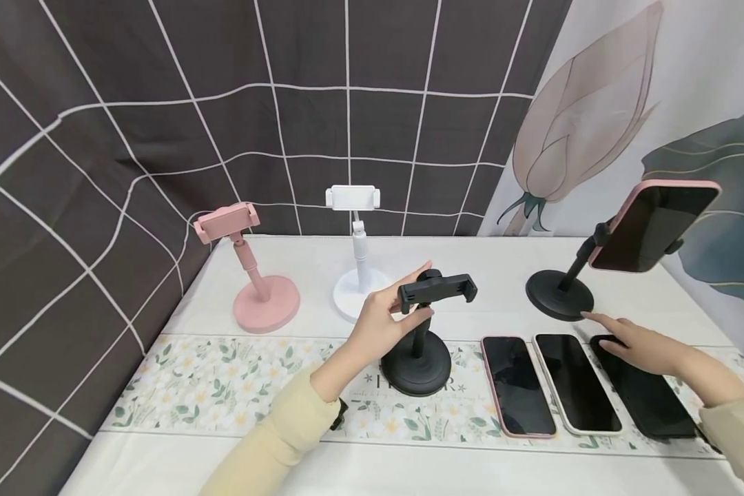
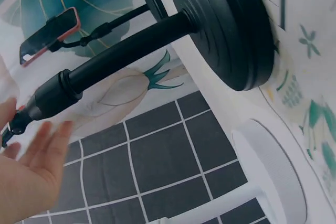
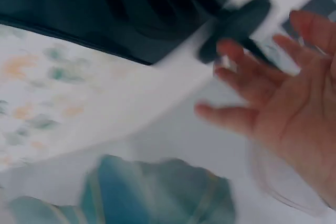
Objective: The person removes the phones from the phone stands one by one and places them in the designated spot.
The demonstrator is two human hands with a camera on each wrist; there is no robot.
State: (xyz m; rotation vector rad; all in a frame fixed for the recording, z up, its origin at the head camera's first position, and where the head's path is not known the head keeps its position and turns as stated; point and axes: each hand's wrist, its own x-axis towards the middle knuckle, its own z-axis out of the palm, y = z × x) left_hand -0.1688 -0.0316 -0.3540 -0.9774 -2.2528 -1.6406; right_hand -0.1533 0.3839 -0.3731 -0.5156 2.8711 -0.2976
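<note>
Handling of the black stand (image 1: pixel 418 341), seen chiefly from the head. It is upright at the floral runner (image 1: pixel 223 386), its round base (image 1: pixel 416 375) low and its empty clamp (image 1: pixel 441 288) uppermost, set obliquely. Left hand (image 1: pixel 381 320): thumb in front of the joint region, index finger reaching behind; the left wrist view shows the other fingers loosely extended. Whether thumb and index press on the stand or merely straddle it cannot be told. Right hand (image 1: pixel 647 348): fingers apart, holding nothing, above the black phone (image 1: pixel 651 406), well to the right of the black stand; its index tip lies at or just beside the base of the loaded stand (image 1: pixel 560 296), which is right of and behind the black stand. The right wrist view is blurred and does not settle contact. Between the black stand and the black phone lie the pink-rimmed phone (image 1: pixel 519 386), the nearer, and the white-rimmed phone (image 1: pixel 578 382).

Good practice, as judged here: support the post (image 2: pixel 126 45) rather than the joint, since pressure there may swing the clamp; keep the base level; and move clear of the white stand (image 1: pixel 360 251), behind and left of the black stand, lest the knuckles knock it.
</note>
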